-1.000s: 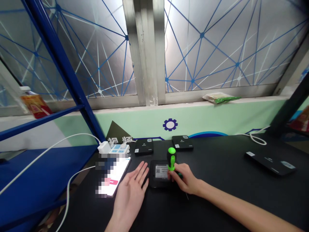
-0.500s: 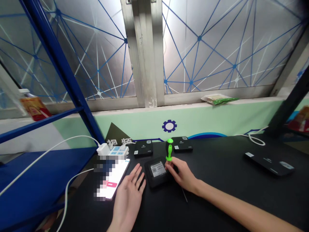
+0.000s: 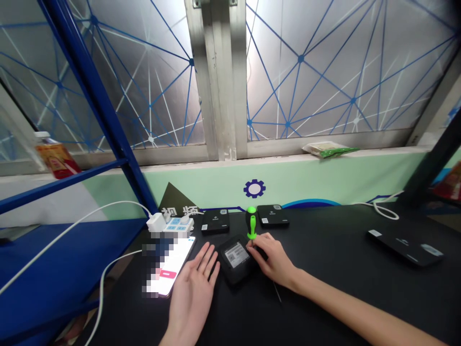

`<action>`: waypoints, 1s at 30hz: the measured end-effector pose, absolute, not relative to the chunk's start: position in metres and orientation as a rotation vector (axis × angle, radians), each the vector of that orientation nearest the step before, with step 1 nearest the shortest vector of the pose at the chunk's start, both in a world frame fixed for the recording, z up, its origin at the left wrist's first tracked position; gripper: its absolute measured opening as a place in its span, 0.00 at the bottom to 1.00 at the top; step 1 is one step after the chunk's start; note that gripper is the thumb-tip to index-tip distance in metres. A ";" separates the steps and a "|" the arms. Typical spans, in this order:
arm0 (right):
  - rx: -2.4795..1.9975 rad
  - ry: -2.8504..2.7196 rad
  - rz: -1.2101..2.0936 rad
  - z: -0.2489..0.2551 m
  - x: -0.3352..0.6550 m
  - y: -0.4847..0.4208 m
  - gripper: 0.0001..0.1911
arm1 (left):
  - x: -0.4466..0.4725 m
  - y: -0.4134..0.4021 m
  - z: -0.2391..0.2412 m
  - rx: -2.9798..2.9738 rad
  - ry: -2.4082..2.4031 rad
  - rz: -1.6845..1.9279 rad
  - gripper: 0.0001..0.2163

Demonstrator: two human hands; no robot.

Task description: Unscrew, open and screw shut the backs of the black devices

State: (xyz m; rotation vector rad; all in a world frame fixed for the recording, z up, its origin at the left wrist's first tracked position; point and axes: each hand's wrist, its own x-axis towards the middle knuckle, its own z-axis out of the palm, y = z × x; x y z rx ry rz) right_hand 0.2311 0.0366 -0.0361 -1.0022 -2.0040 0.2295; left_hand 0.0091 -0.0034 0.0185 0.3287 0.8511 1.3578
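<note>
A black box-shaped device (image 3: 231,273) with a white printed label lies on the dark table in front of me. My right hand (image 3: 272,257) pinches the shaft of a screwdriver (image 3: 251,223) with a green and black handle. The screwdriver stands upright, handle on top, over the right side of the device; its tip is hidden by my fingers. My left hand (image 3: 196,283) rests palm up at the device's left side, fingers stretched out and holding nothing. A thin metal rod (image 3: 277,291) lies below my right hand.
A lit phone (image 3: 173,269) lies left of my left hand, with a white power strip (image 3: 179,224) behind it. Two black boxes (image 3: 215,222) stand along the wall. A flat black device (image 3: 405,247) and a white cable (image 3: 385,210) are at the right.
The labelled device has turned slightly and sits a little farther right in view. My right hand keeps its pinch on the screwdriver; my left hand is nearly unchanged.
</note>
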 end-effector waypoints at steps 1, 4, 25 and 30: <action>-1.001 -2.003 0.273 -0.036 0.231 0.037 0.06 | 0.009 -0.003 0.019 0.322 0.848 1.360 0.23; -0.961 -1.991 0.407 -0.037 0.232 0.039 0.09 | 0.010 -0.003 0.019 0.303 0.825 1.361 0.24; -0.973 -1.788 0.519 -0.040 0.231 0.047 0.07 | 0.008 -0.003 0.014 0.288 0.675 1.241 0.26; -0.961 -1.726 0.557 -0.039 0.231 0.048 0.10 | 0.008 -0.004 0.013 0.292 0.670 1.232 0.26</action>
